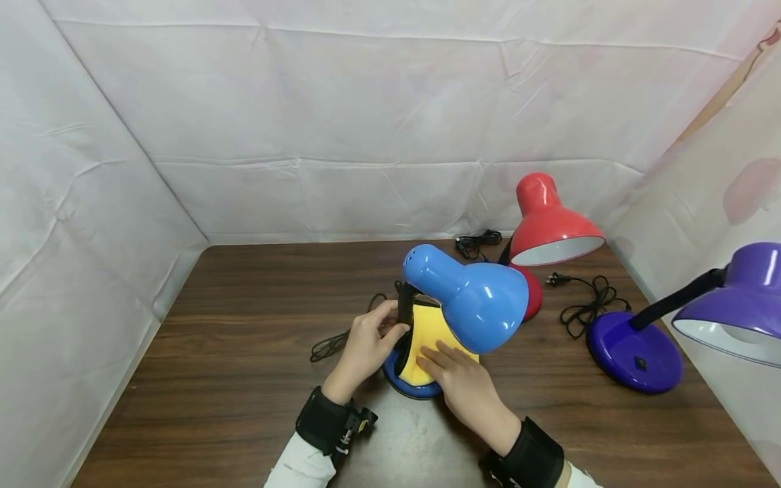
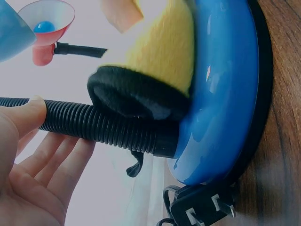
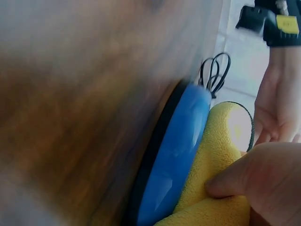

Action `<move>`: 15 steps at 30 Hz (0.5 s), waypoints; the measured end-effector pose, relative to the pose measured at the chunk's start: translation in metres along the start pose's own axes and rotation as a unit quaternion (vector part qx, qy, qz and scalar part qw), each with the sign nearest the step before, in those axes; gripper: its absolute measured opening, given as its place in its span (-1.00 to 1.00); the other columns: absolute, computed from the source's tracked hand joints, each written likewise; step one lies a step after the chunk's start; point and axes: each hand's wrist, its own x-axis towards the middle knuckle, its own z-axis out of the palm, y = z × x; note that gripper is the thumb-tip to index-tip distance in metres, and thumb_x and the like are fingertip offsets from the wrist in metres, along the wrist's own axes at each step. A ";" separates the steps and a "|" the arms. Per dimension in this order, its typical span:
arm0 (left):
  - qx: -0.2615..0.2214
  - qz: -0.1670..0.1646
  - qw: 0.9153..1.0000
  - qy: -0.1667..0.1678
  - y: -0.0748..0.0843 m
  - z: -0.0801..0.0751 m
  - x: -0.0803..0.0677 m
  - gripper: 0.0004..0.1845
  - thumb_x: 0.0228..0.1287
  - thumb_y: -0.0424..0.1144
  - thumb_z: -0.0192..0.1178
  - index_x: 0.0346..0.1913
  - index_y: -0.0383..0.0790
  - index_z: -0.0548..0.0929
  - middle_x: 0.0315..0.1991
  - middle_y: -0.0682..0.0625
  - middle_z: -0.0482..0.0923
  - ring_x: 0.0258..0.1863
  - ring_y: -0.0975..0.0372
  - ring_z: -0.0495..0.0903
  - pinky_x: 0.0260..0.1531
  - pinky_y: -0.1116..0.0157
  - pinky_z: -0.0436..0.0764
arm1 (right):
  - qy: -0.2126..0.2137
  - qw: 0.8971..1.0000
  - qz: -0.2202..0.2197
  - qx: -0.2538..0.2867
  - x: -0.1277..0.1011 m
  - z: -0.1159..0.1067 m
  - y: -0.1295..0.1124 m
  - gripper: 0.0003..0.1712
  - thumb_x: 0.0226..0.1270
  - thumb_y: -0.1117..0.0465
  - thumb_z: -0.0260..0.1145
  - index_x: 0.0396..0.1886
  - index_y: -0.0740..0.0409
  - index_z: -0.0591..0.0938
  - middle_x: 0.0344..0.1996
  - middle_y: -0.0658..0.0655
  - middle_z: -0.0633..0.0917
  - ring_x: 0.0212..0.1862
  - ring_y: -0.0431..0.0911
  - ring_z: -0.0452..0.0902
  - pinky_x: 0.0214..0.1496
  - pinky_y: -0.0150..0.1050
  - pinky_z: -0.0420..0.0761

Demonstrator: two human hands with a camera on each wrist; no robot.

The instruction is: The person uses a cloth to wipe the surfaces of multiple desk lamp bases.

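A blue desk lamp (image 1: pixel 482 298) stands before me, its shade tipped to the right over its round base (image 3: pixel 186 136). My left hand (image 1: pixel 368 340) holds the lamp's black ribbed gooseneck (image 2: pixel 113 123) between thumb and fingers. A yellow cloth (image 1: pixel 429 331) with a dark edge is spread over the base, right beside the foot of the neck. On this cloth lies my right hand (image 1: pixel 460 384), fingers extended and pressing it down. In the right wrist view the thumb presses into a fold of the cloth. The shade hides part of the cloth in the head view.
Behind the blue shade stands a red desk lamp (image 1: pixel 552 230); a purple desk lamp (image 1: pixel 634 352) is at the right. Their cords lie coiled near them. The blue lamp's cord (image 1: pixel 329 347) and plug (image 2: pixel 202 207) lie left of its base. White sheeting surrounds the wooden table (image 1: pixel 244 379).
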 end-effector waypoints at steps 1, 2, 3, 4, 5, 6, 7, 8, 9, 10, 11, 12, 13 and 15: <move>0.003 0.000 1.000 0.000 0.000 0.000 0.000 -0.69 0.14 -0.42 0.24 -0.03 -0.16 0.56 -0.33 -0.02 0.65 -0.35 0.29 0.65 -0.37 0.48 0.62 | 0.001 1.000 0.005 -0.001 0.002 0.000 0.002 -0.51 0.00 0.50 0.33 -0.04 0.05 0.65 0.03 0.05 0.62 0.12 0.01 0.50 0.07 -0.10 0.54; 0.005 0.000 1.000 0.000 0.000 0.000 0.000 -0.69 0.14 -0.42 0.25 -0.04 -0.16 0.56 -0.34 -0.02 0.65 -0.35 0.29 0.65 -0.37 0.48 0.62 | 0.003 1.000 0.008 -0.003 0.004 0.001 0.003 -0.53 0.02 0.49 0.33 -0.04 0.05 0.65 0.02 0.04 0.62 0.12 0.01 0.50 0.07 -0.09 0.54; 0.007 0.000 1.000 0.000 0.000 0.000 0.000 -0.70 0.14 -0.41 0.25 -0.04 -0.17 0.56 -0.34 -0.02 0.65 -0.35 0.30 0.65 -0.37 0.47 0.62 | 0.005 1.000 0.010 -0.008 0.006 0.002 0.005 -0.55 0.04 0.47 0.33 -0.05 0.04 0.66 0.02 0.04 0.63 0.11 0.00 0.51 0.07 -0.07 0.54; 0.008 0.000 1.000 0.000 0.000 0.000 0.000 -0.70 0.14 -0.41 0.25 -0.04 -0.17 0.56 -0.34 -0.02 0.65 -0.35 0.29 0.65 -0.37 0.47 0.62 | 0.009 1.000 0.012 -0.010 0.008 0.002 0.007 -0.58 0.06 0.45 0.33 -0.06 0.03 0.66 0.02 0.03 0.63 0.10 0.00 0.51 0.08 -0.05 0.53; 0.008 0.001 1.000 0.000 0.000 0.000 0.000 -0.70 0.14 -0.41 0.24 -0.04 -0.17 0.56 -0.33 -0.03 0.65 -0.35 0.29 0.65 -0.37 0.47 0.62 | 0.015 1.000 0.010 -0.014 0.010 0.004 0.009 -0.61 0.08 0.43 0.32 -0.07 0.03 0.67 0.00 0.03 0.64 0.09 0.01 0.53 0.08 -0.03 0.52; 0.010 0.000 1.000 0.000 0.000 0.000 -0.001 -0.70 0.14 -0.41 0.24 -0.04 -0.18 0.56 -0.33 -0.03 0.64 -0.35 0.29 0.65 -0.37 0.47 0.62 | 0.023 1.000 0.007 -0.017 0.011 0.005 0.012 -0.64 0.10 0.40 0.32 -0.08 0.04 0.68 -0.01 0.04 0.65 0.08 0.02 0.54 0.09 0.00 0.51; 0.009 0.001 1.000 0.000 0.000 0.000 -0.001 -0.71 0.15 -0.41 0.24 -0.04 -0.17 0.56 -0.33 -0.03 0.64 -0.35 0.29 0.65 -0.36 0.47 0.62 | 0.031 0.999 0.004 -0.021 0.013 0.006 0.014 -0.67 0.13 0.37 0.31 -0.09 0.04 0.68 -0.02 0.03 0.65 0.06 0.02 0.55 0.11 0.02 0.49; 0.009 0.001 1.000 0.000 -0.001 0.001 -0.001 -0.71 0.15 -0.41 0.24 -0.04 -0.17 0.56 -0.33 -0.03 0.64 -0.35 0.29 0.65 -0.36 0.47 0.62 | 0.042 0.999 0.000 -0.020 0.015 0.007 0.016 -0.70 0.15 0.36 0.30 -0.11 0.05 0.69 -0.05 0.05 0.67 0.05 0.04 0.55 0.12 0.05 0.47; 0.007 0.001 1.000 0.001 -0.001 0.001 0.000 -0.70 0.15 -0.41 0.24 -0.04 -0.17 0.56 -0.33 -0.03 0.64 -0.35 0.29 0.65 -0.36 0.47 0.62 | 0.055 0.998 -0.005 -0.018 0.017 0.008 0.019 -0.73 0.16 0.34 0.29 -0.13 0.07 0.70 -0.07 0.06 0.68 0.04 0.06 0.56 0.14 0.08 0.45; 0.007 0.001 1.000 0.001 -0.001 0.001 0.000 -0.70 0.15 -0.41 0.24 -0.04 -0.16 0.56 -0.33 -0.03 0.64 -0.35 0.29 0.65 -0.35 0.47 0.62 | 0.066 0.998 -0.010 -0.015 0.019 0.009 0.021 -0.75 0.16 0.34 0.28 -0.15 0.09 0.71 -0.10 0.08 0.69 0.03 0.09 0.57 0.15 0.11 0.43; 0.007 0.002 1.000 0.001 -0.001 0.001 0.000 -0.70 0.14 -0.41 0.24 -0.04 -0.16 0.56 -0.33 -0.02 0.64 -0.35 0.29 0.64 -0.35 0.46 0.62 | 0.077 0.997 -0.013 -0.012 0.020 0.011 0.024 -0.77 0.17 0.33 0.28 -0.18 0.11 0.72 -0.12 0.09 0.70 0.02 0.10 0.57 0.16 0.13 0.41; 0.008 0.002 1.000 0.001 -0.001 0.001 0.000 -0.70 0.14 -0.41 0.24 -0.04 -0.16 0.56 -0.33 -0.02 0.64 -0.35 0.29 0.64 -0.35 0.46 0.62 | 0.086 0.996 -0.016 -0.008 0.022 0.011 0.025 -0.78 0.17 0.33 0.27 -0.19 0.13 0.72 -0.14 0.11 0.70 0.01 0.12 0.57 0.17 0.14 0.40; 0.009 0.003 1.000 0.001 -0.001 0.001 0.000 -0.70 0.14 -0.41 0.24 -0.04 -0.16 0.56 -0.33 -0.02 0.64 -0.35 0.29 0.64 -0.36 0.45 0.62 | 0.092 0.996 -0.017 -0.004 0.024 0.012 0.027 -0.79 0.16 0.32 0.27 -0.20 0.14 0.72 -0.16 0.12 0.71 0.01 0.12 0.57 0.18 0.15 0.38; 0.010 0.003 1.000 0.001 -0.001 0.000 0.000 -0.70 0.14 -0.41 0.25 -0.04 -0.16 0.56 -0.34 -0.02 0.64 -0.36 0.29 0.64 -0.36 0.44 0.63 | 0.096 0.995 -0.019 -0.004 0.027 0.013 0.030 -0.79 0.15 0.32 0.29 -0.21 0.15 0.73 -0.17 0.12 0.71 0.02 0.13 0.56 0.20 0.16 0.36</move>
